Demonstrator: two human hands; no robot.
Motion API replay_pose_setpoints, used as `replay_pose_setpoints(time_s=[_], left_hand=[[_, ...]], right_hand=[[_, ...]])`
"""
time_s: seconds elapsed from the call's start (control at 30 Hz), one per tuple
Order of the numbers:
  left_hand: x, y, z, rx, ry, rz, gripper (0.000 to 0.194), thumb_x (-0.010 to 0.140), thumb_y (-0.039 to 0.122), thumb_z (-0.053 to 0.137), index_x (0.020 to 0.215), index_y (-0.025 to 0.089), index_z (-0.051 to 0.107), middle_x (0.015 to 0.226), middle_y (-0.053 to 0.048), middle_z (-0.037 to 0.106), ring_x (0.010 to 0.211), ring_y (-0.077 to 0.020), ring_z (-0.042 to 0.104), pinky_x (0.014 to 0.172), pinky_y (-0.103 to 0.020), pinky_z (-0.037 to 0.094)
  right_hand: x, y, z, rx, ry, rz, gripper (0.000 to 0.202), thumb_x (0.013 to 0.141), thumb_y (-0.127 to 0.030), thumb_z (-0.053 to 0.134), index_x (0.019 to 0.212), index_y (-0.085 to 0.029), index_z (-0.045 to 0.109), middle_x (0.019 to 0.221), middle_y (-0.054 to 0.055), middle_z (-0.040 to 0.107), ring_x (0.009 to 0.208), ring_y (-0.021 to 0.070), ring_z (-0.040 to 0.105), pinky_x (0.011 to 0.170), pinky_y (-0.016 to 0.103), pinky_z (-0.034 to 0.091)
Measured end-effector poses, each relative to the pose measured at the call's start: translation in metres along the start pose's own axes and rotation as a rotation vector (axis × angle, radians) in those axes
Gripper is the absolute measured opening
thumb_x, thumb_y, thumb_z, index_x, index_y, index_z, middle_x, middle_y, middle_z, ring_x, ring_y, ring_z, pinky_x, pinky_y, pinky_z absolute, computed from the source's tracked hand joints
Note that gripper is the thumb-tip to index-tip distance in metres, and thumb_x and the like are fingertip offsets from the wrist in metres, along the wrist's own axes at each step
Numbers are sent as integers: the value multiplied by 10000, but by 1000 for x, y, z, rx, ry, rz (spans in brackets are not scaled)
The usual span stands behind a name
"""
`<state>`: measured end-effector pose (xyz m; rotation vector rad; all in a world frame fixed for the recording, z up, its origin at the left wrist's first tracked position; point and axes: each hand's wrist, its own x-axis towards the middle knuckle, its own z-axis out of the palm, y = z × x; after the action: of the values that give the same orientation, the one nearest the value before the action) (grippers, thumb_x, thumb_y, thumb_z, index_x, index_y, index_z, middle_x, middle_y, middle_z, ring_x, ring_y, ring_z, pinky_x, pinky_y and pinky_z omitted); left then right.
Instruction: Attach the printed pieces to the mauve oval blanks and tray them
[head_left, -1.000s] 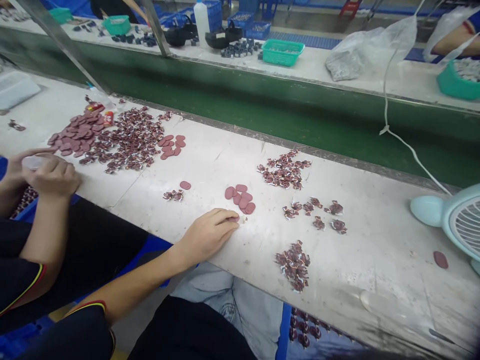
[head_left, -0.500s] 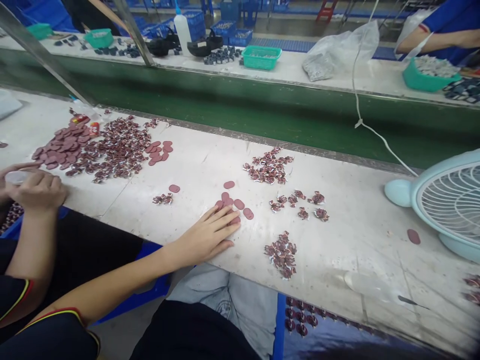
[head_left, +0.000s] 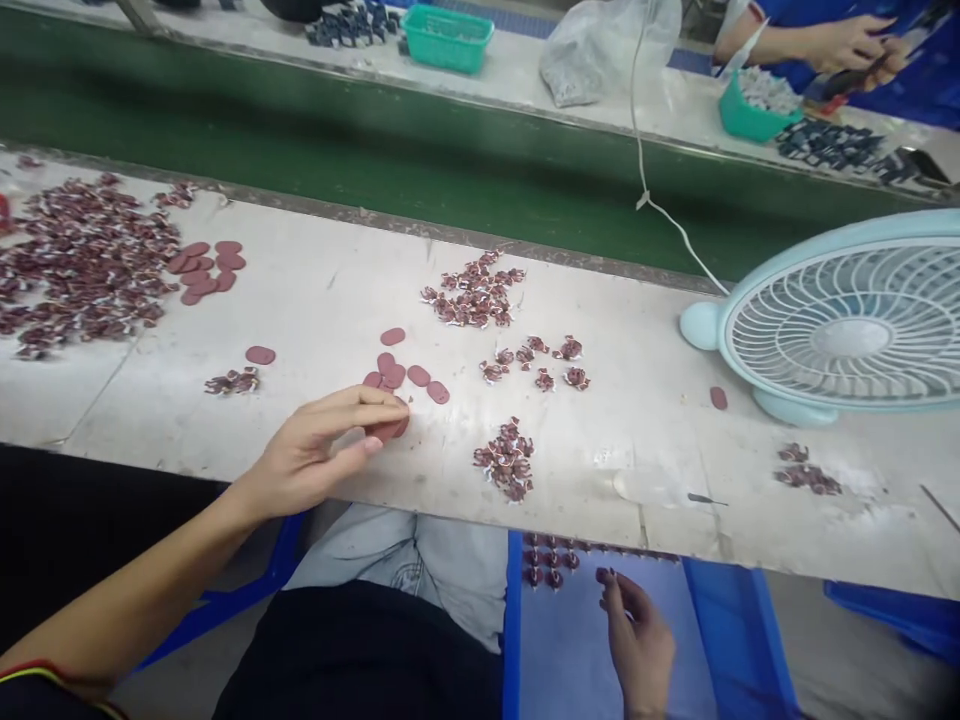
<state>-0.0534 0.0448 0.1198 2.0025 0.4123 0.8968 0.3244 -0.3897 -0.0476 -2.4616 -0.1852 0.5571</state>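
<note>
My left hand (head_left: 315, 450) is at the table's front part, thumb and fingers closed on reddish-brown oval discs (head_left: 386, 430); how many is hidden. Just beyond the fingertips lie several more such oval pieces (head_left: 392, 375), some overlapping. Low in the head view, my right hand (head_left: 639, 640) is over a blue tray (head_left: 513, 620). Its thumb and fingers pinch a small dark-brown part (head_left: 602, 575), partly covered by the fingertips. Inside the tray, several similar brown parts (head_left: 553, 578) stand in rows on a pale sheet, near the table edge.
Clusters of small brown wired parts (head_left: 476, 290) lie on the table, with a large heap (head_left: 82, 270) at left. A light-blue fan (head_left: 847, 330) stands at right, near a clear bottle (head_left: 645, 487). Across the green channel, a co-worker's hands (head_left: 855, 50) work behind a green basket (head_left: 757, 115).
The view has swung right and down. My left hand, flat over the discs before, now grips some at its fingertips. My right hand has come into view over the tray.
</note>
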Motion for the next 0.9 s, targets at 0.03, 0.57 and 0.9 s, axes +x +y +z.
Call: replay_pose_setpoints(time_s=[0.03, 0.57, 0.9], left_hand=[[0, 2, 3, -119, 15, -55, 359, 1270, 293, 782, 1572, 302, 976, 1276, -149, 959, 1126, -276, 890, 949, -374, 770], [-6, 6, 12, -702, 67, -532, 274, 1183, 513, 961, 1233, 248, 1009, 1136, -124, 881, 836, -174, 722, 616, -227, 603], [-3, 13, 10, -672, 253, -753, 456, 987, 671, 1137, 1032, 240, 996, 1152, -152, 1003, 782, -175, 779, 602, -230, 594]], right_hand=[[3, 1, 4, -42, -20, -28, 614, 737, -910, 820, 941, -349, 962, 1004, 96, 1016, 1010, 506, 988, 1018, 666, 823], [13, 35, 28, -182, -112, -196, 594, 1005, -738, 757, 1242, -226, 942, 1234, 148, 1000, 1048, 339, 930, 1116, 629, 721], [21, 43, 31, -216, -145, -189, 379, 1107, -542, 820, 1286, -223, 919, 1230, 86, 963, 1096, 294, 898, 1152, 584, 712]])
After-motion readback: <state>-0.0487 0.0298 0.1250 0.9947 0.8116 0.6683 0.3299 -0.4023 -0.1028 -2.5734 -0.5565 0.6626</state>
